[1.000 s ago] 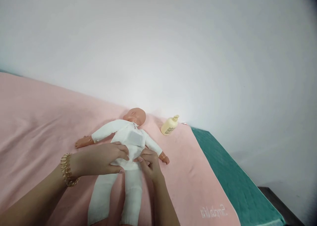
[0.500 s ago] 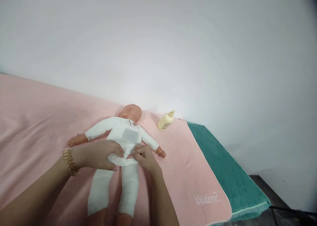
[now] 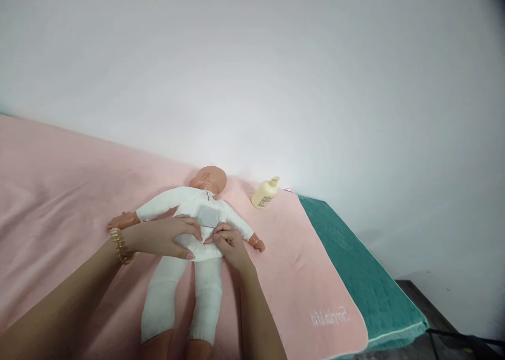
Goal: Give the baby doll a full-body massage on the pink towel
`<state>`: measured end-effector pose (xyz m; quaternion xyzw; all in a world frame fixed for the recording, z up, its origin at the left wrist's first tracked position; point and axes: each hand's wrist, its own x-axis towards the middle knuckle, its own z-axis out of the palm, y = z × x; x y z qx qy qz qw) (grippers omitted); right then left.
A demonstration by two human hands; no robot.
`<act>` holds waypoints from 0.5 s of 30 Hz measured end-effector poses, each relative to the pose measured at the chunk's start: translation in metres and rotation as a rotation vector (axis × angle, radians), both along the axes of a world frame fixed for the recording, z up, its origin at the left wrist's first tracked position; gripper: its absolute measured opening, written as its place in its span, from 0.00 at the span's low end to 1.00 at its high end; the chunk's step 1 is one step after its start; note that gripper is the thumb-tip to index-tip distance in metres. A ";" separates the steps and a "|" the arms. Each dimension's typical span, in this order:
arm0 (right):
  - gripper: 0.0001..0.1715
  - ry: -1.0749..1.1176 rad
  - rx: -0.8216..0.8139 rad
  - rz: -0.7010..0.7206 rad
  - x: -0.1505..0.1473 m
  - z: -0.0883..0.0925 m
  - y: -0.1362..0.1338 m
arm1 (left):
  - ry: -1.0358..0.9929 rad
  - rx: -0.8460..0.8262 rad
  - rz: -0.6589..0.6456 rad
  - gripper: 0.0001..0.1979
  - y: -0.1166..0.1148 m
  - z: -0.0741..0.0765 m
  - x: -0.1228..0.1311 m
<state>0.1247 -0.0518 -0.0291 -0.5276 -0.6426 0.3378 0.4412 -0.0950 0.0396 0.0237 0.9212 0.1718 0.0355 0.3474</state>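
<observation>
A baby doll in a white suit lies on its back on a pink blanket, head toward the wall. My left hand, with a gold bracelet at the wrist, rests on the doll's belly and pinches the white cloth at the waist. My right hand meets it from the right, fingertips gripping the same cloth at the middle of the doll's waist. A pale square patch shows on the doll's chest just above my fingers.
A cream pump bottle lies on the blanket to the right of the doll's head. A green mat sticks out from under the blanket's right edge. The white wall stands close behind; dark floor shows at lower right.
My hands have shifted slightly up the doll's waist and closer together. The view has pulled back a little, so the doll's legs show further down.
</observation>
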 end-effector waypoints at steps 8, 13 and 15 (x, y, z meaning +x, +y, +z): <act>0.18 0.109 0.063 -0.114 0.000 -0.008 0.004 | -0.039 -0.001 0.045 0.20 0.006 0.005 -0.004; 0.17 0.100 0.052 -0.197 0.000 -0.009 0.008 | -0.024 -0.005 0.094 0.22 0.015 -0.004 -0.005; 0.16 0.073 0.022 -0.203 -0.002 -0.008 0.008 | -0.023 -0.023 0.092 0.23 0.018 -0.009 -0.004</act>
